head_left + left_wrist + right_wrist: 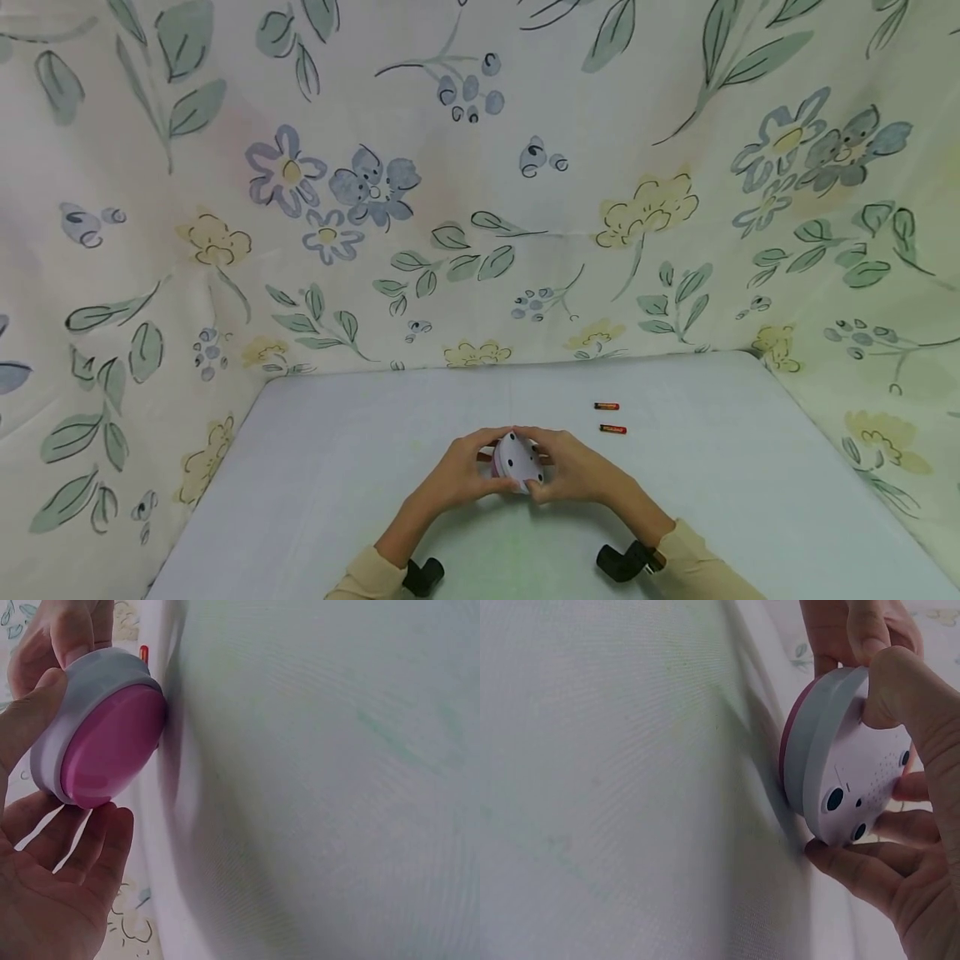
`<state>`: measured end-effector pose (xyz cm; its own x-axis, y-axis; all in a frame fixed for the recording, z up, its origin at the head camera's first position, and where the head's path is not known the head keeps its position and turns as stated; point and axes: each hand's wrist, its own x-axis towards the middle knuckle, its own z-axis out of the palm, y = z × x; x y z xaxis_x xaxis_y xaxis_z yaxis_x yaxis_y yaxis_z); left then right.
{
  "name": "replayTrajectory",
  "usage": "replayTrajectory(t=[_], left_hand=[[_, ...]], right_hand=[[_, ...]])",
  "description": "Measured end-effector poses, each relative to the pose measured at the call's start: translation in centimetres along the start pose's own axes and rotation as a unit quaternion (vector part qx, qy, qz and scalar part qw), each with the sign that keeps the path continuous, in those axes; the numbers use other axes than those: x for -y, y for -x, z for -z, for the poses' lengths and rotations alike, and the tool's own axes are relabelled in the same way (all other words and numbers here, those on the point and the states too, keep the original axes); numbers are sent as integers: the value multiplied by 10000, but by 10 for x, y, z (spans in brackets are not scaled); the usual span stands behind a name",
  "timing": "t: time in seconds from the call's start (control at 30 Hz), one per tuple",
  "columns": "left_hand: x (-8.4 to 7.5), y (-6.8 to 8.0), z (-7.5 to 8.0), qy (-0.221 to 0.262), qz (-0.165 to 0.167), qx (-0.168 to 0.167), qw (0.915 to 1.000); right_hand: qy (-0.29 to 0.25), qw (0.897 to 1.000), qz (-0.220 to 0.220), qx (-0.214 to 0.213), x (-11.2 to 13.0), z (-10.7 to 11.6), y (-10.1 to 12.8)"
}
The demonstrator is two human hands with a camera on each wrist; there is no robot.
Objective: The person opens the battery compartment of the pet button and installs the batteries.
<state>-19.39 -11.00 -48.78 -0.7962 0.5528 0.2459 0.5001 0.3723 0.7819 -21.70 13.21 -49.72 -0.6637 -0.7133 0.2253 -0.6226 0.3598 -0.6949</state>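
Both hands hold a round push button upright on its edge over the table. Its pink dome faces left in the head view, and the left wrist view shows it whole. The white underside, with black round feet and a cluster of small holes, is turned to the right hand. My left hand grips the white rim with the thumb near and fingers at the far side. The right hand grips from the other side, its thumb on the underside and fingertips along the edge.
Two small orange-and-black batteries, one farther and one nearer, lie on the white table beyond the right hand. Floral cloth hangs behind and at both sides. Black wrist cameras sit below the beige sleeves' cuffs.
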Motion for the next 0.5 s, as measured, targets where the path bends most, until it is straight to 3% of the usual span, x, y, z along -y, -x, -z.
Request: replayTrajectory(t=[0.5], left_hand=[[3,0,2,-9,-24,22,10000]], right_hand=[[-279,9996,-57,-13,3,1,-1]])
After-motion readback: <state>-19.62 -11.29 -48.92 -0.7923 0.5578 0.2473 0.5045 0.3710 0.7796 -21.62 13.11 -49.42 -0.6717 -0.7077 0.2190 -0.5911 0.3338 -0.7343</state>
